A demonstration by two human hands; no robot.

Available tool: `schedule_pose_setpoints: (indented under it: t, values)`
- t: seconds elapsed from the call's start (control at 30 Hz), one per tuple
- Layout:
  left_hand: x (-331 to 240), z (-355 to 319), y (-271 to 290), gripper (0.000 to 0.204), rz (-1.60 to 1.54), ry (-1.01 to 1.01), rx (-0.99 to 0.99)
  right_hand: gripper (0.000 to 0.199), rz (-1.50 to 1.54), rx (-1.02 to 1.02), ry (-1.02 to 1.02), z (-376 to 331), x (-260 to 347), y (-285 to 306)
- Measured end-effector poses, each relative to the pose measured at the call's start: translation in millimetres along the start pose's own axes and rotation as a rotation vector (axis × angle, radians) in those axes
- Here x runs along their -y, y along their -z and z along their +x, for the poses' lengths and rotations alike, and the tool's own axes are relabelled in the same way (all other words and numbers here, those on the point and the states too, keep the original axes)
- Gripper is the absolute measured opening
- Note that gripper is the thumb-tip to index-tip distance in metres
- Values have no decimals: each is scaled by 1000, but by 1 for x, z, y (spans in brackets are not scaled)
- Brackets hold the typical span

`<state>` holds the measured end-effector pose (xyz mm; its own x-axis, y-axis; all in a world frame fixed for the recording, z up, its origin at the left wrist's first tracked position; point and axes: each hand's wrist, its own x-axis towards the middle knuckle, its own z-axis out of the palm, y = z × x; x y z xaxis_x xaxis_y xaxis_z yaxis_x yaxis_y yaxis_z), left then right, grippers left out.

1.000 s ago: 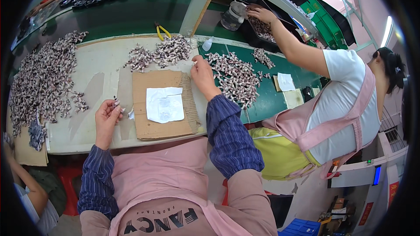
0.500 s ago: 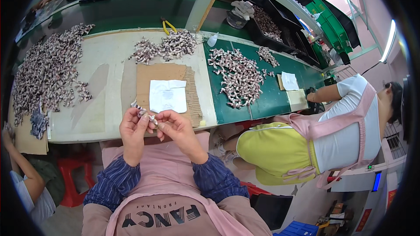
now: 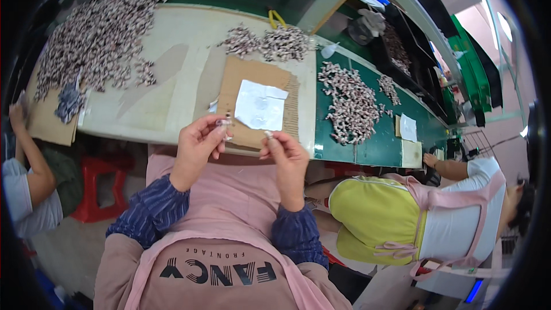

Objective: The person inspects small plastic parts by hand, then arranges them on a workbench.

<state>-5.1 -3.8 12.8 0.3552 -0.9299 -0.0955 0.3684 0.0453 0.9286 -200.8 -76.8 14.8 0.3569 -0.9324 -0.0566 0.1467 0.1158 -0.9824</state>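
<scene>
Left hand [image 3: 201, 146]: grasping a small striped piece [image 3: 224, 121] between thumb and fingertips, its dark end pointing up; I am seeing it over the near left corner of the cardboard [image 3: 232, 74]. Right hand [image 3: 288, 161]: pinching a small pale bit [image 3: 268, 134] over the near edge of the cardboard, toward its right; the bit is showing too little for me to tell its kind.

Change, against half a second ago: the hands were meeting over the striped piece; now they are standing apart, with the piece staying in the left. A second ago the right hand was reaching past the far right of the cardboard.

On the cardboard: a white paper [image 3: 261, 105] is lying flat. Just beyond its far edge, two small piles [image 3: 285, 43] of similar pieces are sitting, yellow-handled pliers [image 3: 276, 19] resting behind them. Well left of the cardboard, a large heap [image 3: 97, 43] is spreading; right of it, another batch [image 3: 350, 103] is lying on a green surface [image 3: 328, 148].

Far right of the cardboard, a co-worker [image 3: 453, 206] is leaning over the bench, having left the black tray [image 3: 396, 49] since a second ago.
</scene>
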Motion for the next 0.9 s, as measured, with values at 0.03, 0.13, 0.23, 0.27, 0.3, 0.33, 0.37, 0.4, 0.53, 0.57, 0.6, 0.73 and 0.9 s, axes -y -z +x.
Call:
schedule_pose_setpoints:
  t: [0.03,0.13,0.23,0.27,0.3,0.33,0.37,0.4,0.53,0.57,0.6,0.73,0.9]
  values:
    - [-2,1,4,24,42,48,51,15,-27,-26,19,3,1,5]
    - [0,-3,12,26,6,143,64,14,-171,-49,72,13,-3,14]
    - [5,-4,13,28,-19,214,109,12,-404,-45,194,28,-5,18]
    - [6,-4,14,29,-12,226,131,12,-577,-31,322,34,-2,15]
    - [5,-4,15,29,-17,234,121,12,-747,-13,454,39,-1,12]
    - [4,-2,16,30,7,243,158,12,-752,-8,445,43,-2,13]
    - [4,-2,16,30,31,251,195,12,-841,-8,484,46,-5,14]
    - [5,-2,17,30,25,257,192,13,-929,-8,523,49,-6,15]
    - [10,-3,21,27,-1,291,216,12,-1055,-4,582,58,-8,10]
    - [12,-3,22,26,-12,302,211,12,-1103,3,613,59,-7,8]
    - [12,-4,23,26,-16,307,206,12,-1150,9,645,60,-7,6]
    - [5,-4,17,24,-4,288,208,13,-1189,60,653,64,-12,10]
    - [6,-4,15,21,-3,284,178,12,-1235,101,634,62,-11,10]
